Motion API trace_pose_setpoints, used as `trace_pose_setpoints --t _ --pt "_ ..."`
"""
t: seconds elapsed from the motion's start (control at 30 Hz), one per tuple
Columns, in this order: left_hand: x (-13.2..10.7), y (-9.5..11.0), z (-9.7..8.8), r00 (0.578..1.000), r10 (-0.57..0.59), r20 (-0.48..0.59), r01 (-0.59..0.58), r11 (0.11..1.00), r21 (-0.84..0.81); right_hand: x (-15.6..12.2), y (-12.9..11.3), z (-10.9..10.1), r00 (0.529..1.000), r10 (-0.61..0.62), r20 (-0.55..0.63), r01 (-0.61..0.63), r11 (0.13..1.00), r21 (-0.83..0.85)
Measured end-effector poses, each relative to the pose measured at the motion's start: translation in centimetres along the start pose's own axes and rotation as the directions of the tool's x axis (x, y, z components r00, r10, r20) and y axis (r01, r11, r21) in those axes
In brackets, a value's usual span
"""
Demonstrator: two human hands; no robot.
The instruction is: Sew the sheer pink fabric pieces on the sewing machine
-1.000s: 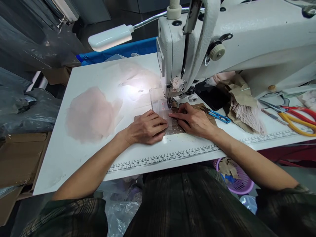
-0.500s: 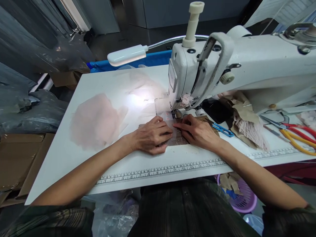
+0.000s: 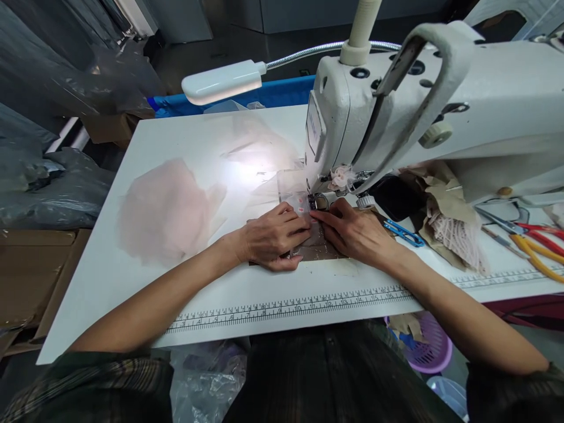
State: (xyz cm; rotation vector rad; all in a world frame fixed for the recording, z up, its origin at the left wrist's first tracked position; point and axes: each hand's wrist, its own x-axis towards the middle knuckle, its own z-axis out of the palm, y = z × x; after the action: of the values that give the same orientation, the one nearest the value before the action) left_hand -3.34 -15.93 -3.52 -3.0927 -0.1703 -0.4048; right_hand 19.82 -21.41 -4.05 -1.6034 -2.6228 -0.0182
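Note:
My left hand point(image 3: 273, 237) and my right hand point(image 3: 352, 234) lie side by side on a small brown piece of fabric point(image 3: 318, 251), fingers curled and pressing it flat on the white table point(image 3: 132, 305). Their fingertips meet just in front of the presser foot point(image 3: 318, 201) of the white sewing machine point(image 3: 423, 111). A clear plastic guide point(image 3: 291, 189) sits left of the needle.
A pile of sheer pink fabric point(image 3: 165, 211) lies at the left. A lamp point(image 3: 224, 81) shines on the table. Blue snips point(image 3: 403, 232), beige and pink lace scraps point(image 3: 449, 226) and red and yellow scissors point(image 3: 535, 244) lie at the right. A purple basket point(image 3: 425, 346) sits below.
Both hands have slid the brown fabric forward, closer to the presser foot. The camera has moved nearer the machine.

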Motion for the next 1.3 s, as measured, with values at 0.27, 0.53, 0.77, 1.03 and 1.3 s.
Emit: trace_pose_setpoints --t 0.27,0.53,0.77,1.03,1.3 --pt "-0.1 -0.1 0.3 0.995 -0.097 -0.025 0.096 0.995 -0.03 0.0 -0.3 -0.6 0.999 -0.005 0.045 0.004 1.0 0.016" --pt "0.1 -0.3 0.2 0.983 -0.182 0.009 0.183 0.982 -0.051 -0.5 0.0 -0.1 0.998 -0.032 -0.053 0.039 0.991 0.13" --pt "0.0 -0.5 0.5 0.973 -0.232 0.013 0.233 0.971 -0.046 -0.3 -0.3 -0.2 1.0 -0.004 -0.019 0.005 0.996 0.088" --pt "0.1 -0.9 0.4 0.959 -0.281 0.044 0.282 0.958 -0.043 0.4 -0.6 -0.8 0.999 0.012 0.05 -0.012 1.0 0.003" --pt "0.1 -1.2 0.3 0.935 -0.342 0.096 0.347 0.937 -0.046 0.5 -0.1 -1.0 0.998 0.046 0.045 -0.053 0.985 0.167"
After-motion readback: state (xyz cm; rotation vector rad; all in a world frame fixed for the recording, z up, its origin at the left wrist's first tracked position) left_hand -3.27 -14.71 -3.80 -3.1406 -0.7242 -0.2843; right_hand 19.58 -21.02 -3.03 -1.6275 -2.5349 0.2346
